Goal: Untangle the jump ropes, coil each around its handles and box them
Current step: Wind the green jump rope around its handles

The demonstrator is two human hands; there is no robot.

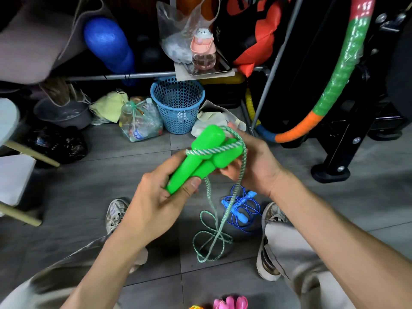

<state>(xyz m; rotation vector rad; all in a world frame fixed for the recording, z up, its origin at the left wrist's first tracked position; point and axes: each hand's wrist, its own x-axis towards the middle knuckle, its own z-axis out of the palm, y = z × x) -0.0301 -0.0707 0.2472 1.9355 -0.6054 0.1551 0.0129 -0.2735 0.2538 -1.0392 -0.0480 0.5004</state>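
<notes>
green handles (207, 157) held side by side above the floor, one turn of green-white rope (215, 150) across them, the rest trailing down in loops | left hand (160, 197) clenched round the handle bottoms; right hand (254, 161) cups the tops, rope running over it | advice: keep handles parallel; lay turns snug, feed slack steadily | blue rope (242, 208) lies bundled on the floor

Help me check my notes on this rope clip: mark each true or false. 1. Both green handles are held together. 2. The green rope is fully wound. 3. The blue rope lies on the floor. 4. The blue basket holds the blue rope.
1. True: the left hand grips the green handles.
2. False: most of the green rope trails to the floor.
3. True: the blue rope lies between the shoes.
4. False: the blue basket stands apart by the shelf.
</notes>
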